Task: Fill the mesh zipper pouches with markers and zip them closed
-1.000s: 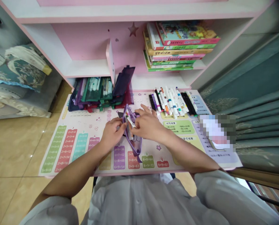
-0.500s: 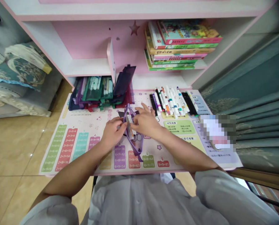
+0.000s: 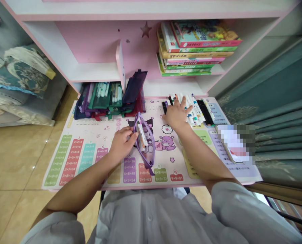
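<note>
A purple mesh pencil pouch (image 3: 153, 149) lies unzipped on the printed desk mat, with a few markers (image 3: 141, 135) inside it. My left hand (image 3: 123, 142) grips the pouch's left edge between thumb and fingers. Over the loose pile of markers (image 3: 197, 110) at the back right, my right hand (image 3: 177, 113) is spread with its fingers apart, covering part of the pile. Whether its fingertips touch any marker cannot be made out. White, black and coloured-cap markers show around it.
Green, purple, red and dark blue mesh pouches (image 3: 100, 98), some with markers in them, are heaped at the back left. Books (image 3: 194, 56) are stacked on the shelf above. A phone (image 3: 232, 144), partly pixelated, rests on the mat's right side.
My right hand has left the pouch and moved right and away from me to the marker pile, its fingers spreading. My left hand stays on the pouch.
</note>
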`<state>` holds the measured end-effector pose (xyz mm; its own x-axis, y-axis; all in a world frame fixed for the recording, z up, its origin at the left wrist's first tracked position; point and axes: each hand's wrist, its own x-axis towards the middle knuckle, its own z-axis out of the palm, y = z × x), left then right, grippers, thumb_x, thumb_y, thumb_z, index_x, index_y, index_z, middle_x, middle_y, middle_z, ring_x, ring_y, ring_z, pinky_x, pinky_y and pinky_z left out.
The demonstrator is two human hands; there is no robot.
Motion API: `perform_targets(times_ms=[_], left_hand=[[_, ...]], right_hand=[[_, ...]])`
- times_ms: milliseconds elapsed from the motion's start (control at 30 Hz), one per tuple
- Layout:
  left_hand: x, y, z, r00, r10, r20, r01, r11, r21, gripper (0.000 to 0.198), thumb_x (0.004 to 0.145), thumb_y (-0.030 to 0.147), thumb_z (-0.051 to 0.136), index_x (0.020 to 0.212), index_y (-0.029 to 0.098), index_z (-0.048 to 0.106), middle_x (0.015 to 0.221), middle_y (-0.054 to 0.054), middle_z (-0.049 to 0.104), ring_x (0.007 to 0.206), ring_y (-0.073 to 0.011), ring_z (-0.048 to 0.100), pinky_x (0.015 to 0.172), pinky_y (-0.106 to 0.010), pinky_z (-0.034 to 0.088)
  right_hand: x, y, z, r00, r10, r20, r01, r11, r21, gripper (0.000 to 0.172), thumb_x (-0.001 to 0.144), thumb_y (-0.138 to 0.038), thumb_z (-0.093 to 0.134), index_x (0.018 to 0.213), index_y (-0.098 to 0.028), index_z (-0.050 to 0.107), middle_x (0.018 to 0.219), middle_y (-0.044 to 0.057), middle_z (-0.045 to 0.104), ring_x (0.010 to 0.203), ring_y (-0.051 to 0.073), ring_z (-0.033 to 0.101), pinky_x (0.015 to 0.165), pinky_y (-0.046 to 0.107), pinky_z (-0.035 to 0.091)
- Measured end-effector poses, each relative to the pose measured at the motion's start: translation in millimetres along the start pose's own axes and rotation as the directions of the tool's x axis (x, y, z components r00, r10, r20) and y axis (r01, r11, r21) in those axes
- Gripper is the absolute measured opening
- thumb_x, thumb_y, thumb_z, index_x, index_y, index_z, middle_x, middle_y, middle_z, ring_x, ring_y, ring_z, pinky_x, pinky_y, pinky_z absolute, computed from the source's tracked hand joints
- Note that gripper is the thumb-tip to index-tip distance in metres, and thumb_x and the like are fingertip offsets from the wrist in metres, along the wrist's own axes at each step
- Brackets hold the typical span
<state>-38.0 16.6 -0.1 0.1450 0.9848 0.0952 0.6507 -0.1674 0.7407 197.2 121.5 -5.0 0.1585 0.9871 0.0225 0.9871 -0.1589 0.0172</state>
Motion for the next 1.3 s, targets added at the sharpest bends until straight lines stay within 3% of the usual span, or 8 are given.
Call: perform_targets(times_ms=[100, 333, 600, 733, 867, 967, 1100, 1300], left_hand=[[0, 0, 0.2, 1.000, -0.002, 0.001, 0.002, 1.000, 0.004, 0.036, 0.090, 0.045, 0.049, 0.063, 0.023, 0.061, 0.103, -0.006, 0.075, 0.110, -0.0248, 0.066, 0.096, -0.038, 0.052], [1, -2, 0.4, 1.000, 0.011, -0.001, -0.011, 1.000, 0.004, 0.037, 0.090, 0.045, 0.048, 0.063, 0.023, 0.061, 0.103, -0.007, 0.075, 0.111, -0.0254, 0.066, 0.096, -0.038, 0.052], [0, -2, 1.3, 1.000, 0.003, -0.005, -0.003, 1.000, 0.015, 0.036, 0.090, 0.045, 0.049, 0.065, 0.023, 0.063, 0.107, -0.007, 0.075, 0.111, -0.0255, 0.066, 0.097, -0.039, 0.052], [0, -2, 2.0, 1.000, -0.002, -0.003, 0.002, 1.000, 0.018, 0.036, 0.090, 0.045, 0.049, 0.064, 0.023, 0.063, 0.107, -0.007, 0.075, 0.113, -0.0261, 0.065, 0.097, -0.039, 0.052], [0, -3, 1.7, 1.000, 0.003, 0.000, -0.003, 1.000, 0.010, 0.036, 0.090, 0.045, 0.049, 0.064, 0.023, 0.062, 0.106, -0.007, 0.075, 0.115, -0.0259, 0.065, 0.099, -0.040, 0.051], [0, -4, 1.6, 1.000, 0.007, -0.005, -0.007, 1.000, 0.006, 0.036, 0.090, 0.045, 0.049, 0.064, 0.023, 0.062, 0.108, -0.007, 0.075, 0.114, -0.0258, 0.065, 0.099, -0.039, 0.050], [0, -3, 1.2, 1.000, 0.001, 0.004, -0.001, 1.000, 0.013, 0.036, 0.090, 0.044, 0.049, 0.063, 0.022, 0.061, 0.107, -0.007, 0.074, 0.113, -0.0262, 0.065, 0.098, -0.039, 0.051], [2, -3, 2.5, 1.000, -0.016, -0.004, 0.017, 1.000, 0.021, 0.036, 0.089, 0.045, 0.049, 0.064, 0.022, 0.060, 0.112, -0.008, 0.074, 0.112, -0.0270, 0.066, 0.101, -0.041, 0.048]], right_hand=[[1, 1, 3, 1.000, -0.001, -0.018, 0.001, 1.000, -0.011, 0.039, 0.084, -0.032, 0.061, 0.118, -0.012, 0.069, 0.155, 0.020, 0.039, 0.149, 0.046, 0.014, 0.107, 0.077, 0.021], [0, -4, 3, 0.997, -0.003, 0.082, 0.006, 0.999, -0.036, 0.042, 0.086, -0.034, 0.058, 0.117, -0.009, 0.070, 0.154, 0.022, 0.039, 0.151, 0.043, 0.009, 0.111, 0.075, 0.015], [-4, -7, -2, 0.998, -0.057, 0.028, 0.056, 0.998, 0.035, 0.046, 0.083, -0.037, 0.056, 0.115, -0.008, 0.071, 0.154, 0.022, 0.039, 0.149, 0.042, 0.012, 0.111, 0.074, 0.018], [-6, -9, -6, 0.996, -0.058, 0.070, 0.054, 0.996, 0.067, 0.047, 0.083, -0.039, 0.056, 0.114, -0.007, 0.071, 0.151, 0.022, 0.043, 0.148, 0.043, 0.015, 0.111, 0.073, 0.019], [-8, -8, -16, 0.988, -0.082, 0.129, 0.058, 0.982, 0.180, 0.036, 0.082, -0.039, 0.057, 0.099, -0.013, 0.076, 0.149, 0.016, 0.047, 0.147, 0.043, 0.021, 0.110, 0.071, 0.026], [-18, -7, -34, 0.989, -0.107, 0.102, 0.076, 0.959, 0.271, 0.025, 0.079, -0.036, 0.060, 0.083, -0.017, 0.076, 0.150, 0.012, 0.048, 0.147, 0.043, 0.023, 0.111, 0.068, 0.029], [-49, -10, -64, 0.971, -0.238, 0.023, 0.208, 0.887, 0.412, 0.017, 0.074, -0.031, 0.065, 0.063, -0.019, 0.071, 0.147, 0.009, 0.054, 0.145, 0.040, 0.031, 0.113, 0.058, 0.034], [-91, -26, -78, 0.860, -0.502, 0.088, 0.428, 0.805, 0.410, 0.023, 0.074, -0.033, 0.067, 0.057, -0.018, 0.067, 0.149, 0.011, 0.052, 0.146, 0.042, 0.030, 0.115, 0.063, 0.026]])
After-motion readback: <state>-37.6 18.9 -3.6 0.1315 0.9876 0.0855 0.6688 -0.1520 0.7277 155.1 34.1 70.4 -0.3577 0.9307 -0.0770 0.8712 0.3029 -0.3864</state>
